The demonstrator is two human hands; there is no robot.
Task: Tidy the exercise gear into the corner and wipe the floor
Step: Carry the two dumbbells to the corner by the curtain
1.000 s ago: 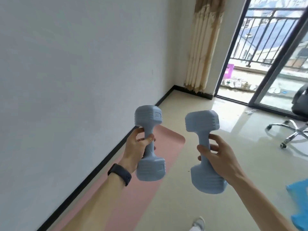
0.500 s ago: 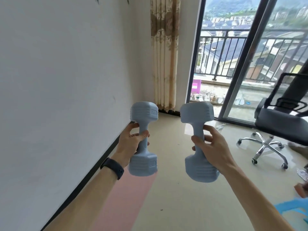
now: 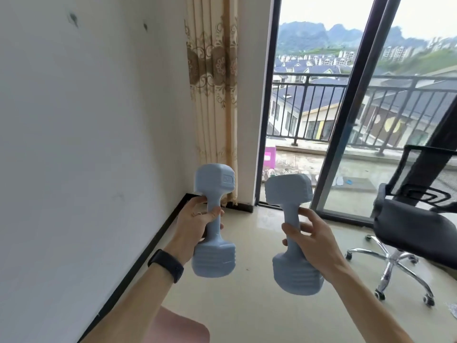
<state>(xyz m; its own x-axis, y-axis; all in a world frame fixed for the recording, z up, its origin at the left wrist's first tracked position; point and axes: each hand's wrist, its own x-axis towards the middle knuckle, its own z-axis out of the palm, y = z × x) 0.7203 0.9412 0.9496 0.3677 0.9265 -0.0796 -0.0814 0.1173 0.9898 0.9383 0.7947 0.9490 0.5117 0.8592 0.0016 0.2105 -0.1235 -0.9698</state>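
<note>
Two pale blue dumbbells are held upright in front of me. My left hand (image 3: 195, 225) grips the handle of the left dumbbell (image 3: 214, 258); a black band sits on that wrist. My right hand (image 3: 315, 240) wraps the handle of the right dumbbell (image 3: 288, 189), which tilts slightly left. Both are in the air above the beige floor (image 3: 259, 305). The end of a pink exercise mat (image 3: 180, 329) shows at the bottom edge under my left arm. The room corner (image 3: 195, 198) lies just beyond the left dumbbell, beside the curtain.
A white wall (image 3: 86, 144) with black skirting runs along the left. A beige patterned curtain (image 3: 215, 107) hangs in the corner. Sliding glass doors (image 3: 346, 120) open onto a balcony. A black office chair (image 3: 415, 226) on a chrome wheeled base stands at the right.
The view has moved forward and lifted toward the corner. The pink mat has slid down to the bottom edge, and the office chair is closer at the right. Both hands keep their dumbbells.
</note>
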